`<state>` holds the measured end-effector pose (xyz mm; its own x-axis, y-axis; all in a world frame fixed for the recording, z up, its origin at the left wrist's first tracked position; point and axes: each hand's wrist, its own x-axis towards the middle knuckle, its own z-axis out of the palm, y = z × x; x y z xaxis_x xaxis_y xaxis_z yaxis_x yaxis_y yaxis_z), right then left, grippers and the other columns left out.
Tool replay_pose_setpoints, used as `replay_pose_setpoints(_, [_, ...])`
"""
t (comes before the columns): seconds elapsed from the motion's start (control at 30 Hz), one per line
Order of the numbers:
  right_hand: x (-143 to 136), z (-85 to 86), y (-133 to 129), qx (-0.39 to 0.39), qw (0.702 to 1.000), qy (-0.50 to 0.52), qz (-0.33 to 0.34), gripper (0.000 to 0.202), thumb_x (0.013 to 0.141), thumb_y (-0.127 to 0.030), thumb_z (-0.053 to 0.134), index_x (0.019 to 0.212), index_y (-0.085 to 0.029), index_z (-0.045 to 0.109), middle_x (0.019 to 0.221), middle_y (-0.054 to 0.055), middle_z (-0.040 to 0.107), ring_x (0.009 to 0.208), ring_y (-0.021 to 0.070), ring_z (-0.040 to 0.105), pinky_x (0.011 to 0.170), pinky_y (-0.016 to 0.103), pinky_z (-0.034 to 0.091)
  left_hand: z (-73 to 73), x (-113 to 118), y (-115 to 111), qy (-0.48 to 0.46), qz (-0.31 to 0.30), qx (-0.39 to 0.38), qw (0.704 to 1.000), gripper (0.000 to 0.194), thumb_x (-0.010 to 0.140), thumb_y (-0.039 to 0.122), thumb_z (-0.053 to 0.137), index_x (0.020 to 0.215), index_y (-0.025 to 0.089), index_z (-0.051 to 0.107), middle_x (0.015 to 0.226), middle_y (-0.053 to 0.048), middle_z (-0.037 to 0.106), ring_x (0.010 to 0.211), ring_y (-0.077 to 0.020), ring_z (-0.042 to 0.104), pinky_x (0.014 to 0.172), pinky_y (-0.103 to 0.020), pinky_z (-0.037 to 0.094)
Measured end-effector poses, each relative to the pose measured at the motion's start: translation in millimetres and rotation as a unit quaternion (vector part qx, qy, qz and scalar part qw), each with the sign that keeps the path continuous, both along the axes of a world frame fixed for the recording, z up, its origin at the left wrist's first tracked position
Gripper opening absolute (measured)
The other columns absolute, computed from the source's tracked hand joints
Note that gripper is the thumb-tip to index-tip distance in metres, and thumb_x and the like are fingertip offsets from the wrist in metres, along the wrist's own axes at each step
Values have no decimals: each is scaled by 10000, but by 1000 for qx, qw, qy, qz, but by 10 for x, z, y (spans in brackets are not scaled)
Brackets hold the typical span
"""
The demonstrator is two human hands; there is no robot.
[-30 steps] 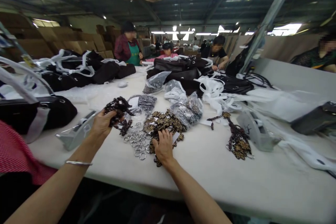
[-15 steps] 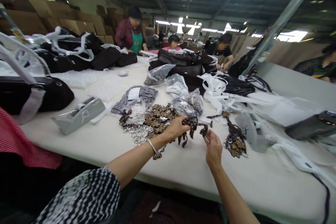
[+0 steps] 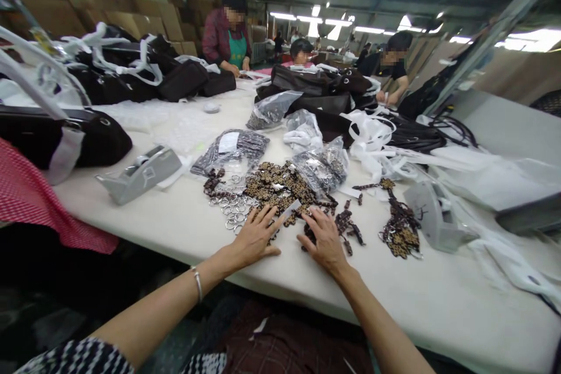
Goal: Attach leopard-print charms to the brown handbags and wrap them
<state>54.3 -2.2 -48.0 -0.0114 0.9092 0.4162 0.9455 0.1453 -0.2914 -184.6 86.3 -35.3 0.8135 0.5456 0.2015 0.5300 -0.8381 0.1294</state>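
My left hand (image 3: 256, 238) lies spread at the front edge of a pile of flower-shaped leopard-print pieces (image 3: 274, 181), its palm over the table. Beside it, silver key rings (image 3: 236, 210) lie in a loose heap. My right hand (image 3: 324, 238) has its fingers apart over dark brown strap pieces (image 3: 346, 223), partly hiding them. Between the two hands a small white strip (image 3: 291, 208) rests on the pile. Neither hand has anything gripped in it. A separate bunch of straps with leopard-print flowers (image 3: 401, 234) lies to the right.
Grey tape dispensers stand at left (image 3: 139, 175) and right (image 3: 432, 216). Clear bags of parts (image 3: 232, 152) lie behind the pile. Dark handbags (image 3: 307, 82) are heaped at the back, with white wrapped straps (image 3: 372, 134). Co-workers (image 3: 228, 35) work across the table.
The brown strap my hands held up between them is no longer in them. Both hands have come down onto the pile, fingers spread, and the right has shifted left.
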Motion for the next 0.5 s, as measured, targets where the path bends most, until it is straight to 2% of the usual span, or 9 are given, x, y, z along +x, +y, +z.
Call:
replay_pose_setpoints(0.07, [-68, -9, 119, -28, 998, -54, 20, 472, 926, -415, 535, 1364, -239, 527, 1506, 83, 415, 1403, 277, 314, 1171, 487, 190, -148, 94, 91, 17, -6, 5, 1000, 701, 884, 556, 564, 1481, 267, 339, 1585, -120, 275, 1468, -341, 187, 1156, -600, 179])
replay_pose_setpoints(0.17, [-105, -18, 319, -38, 996, -82, 0, 480, 928, -382, 535, 1383, -235, 507, 1468, 90, 461, 1368, 275, 352, 1162, 478, 196, -223, 411, 385, 17, -9, 11, 1000, 618, 958, 537, 417, 1499, 261, 304, 1596, -109, 249, 1475, -323, 167, 1142, -606, 208])
replay_pose_setpoints(0.3, [-114, -30, 561, -39, 995, -75, -46, 458, 916, -348, 541, 1358, -229, 526, 1382, 92, 539, 1296, 264, 412, 1154, 465, 194, -180, 797, 864, 16, -16, 4, 1000, 579, 971, 525, 380, 1496, 288, 313, 1609, -119, 202, 1481, -320, 148, 1077, -571, 339])
replay_pose_setpoints(0.43, [-162, -58, 780, -19, 991, -65, -111, 449, 907, -313, 527, 1350, -243, 533, 1359, 97, 550, 1240, 276, 438, 1117, 472, 229, -115, 952, 1226, -31, -9, -33, 999, 574, 959, 510, 428, 1488, 308, 335, 1620, -117, 158, 1487, -331, 103, 1102, -532, 315])
replay_pose_setpoints(0.5, [-192, -63, 874, -13, 989, -60, -133, 464, 897, -302, 525, 1357, -240, 527, 1359, 108, 550, 1220, 286, 449, 1097, 482, 248, -33, 978, 1367, -52, -14, -56, 997, 551, 950, 473, 471, 1459, 274, 397, 1593, -129, 246, 1473, -338, 156, 1112, -522, 297])
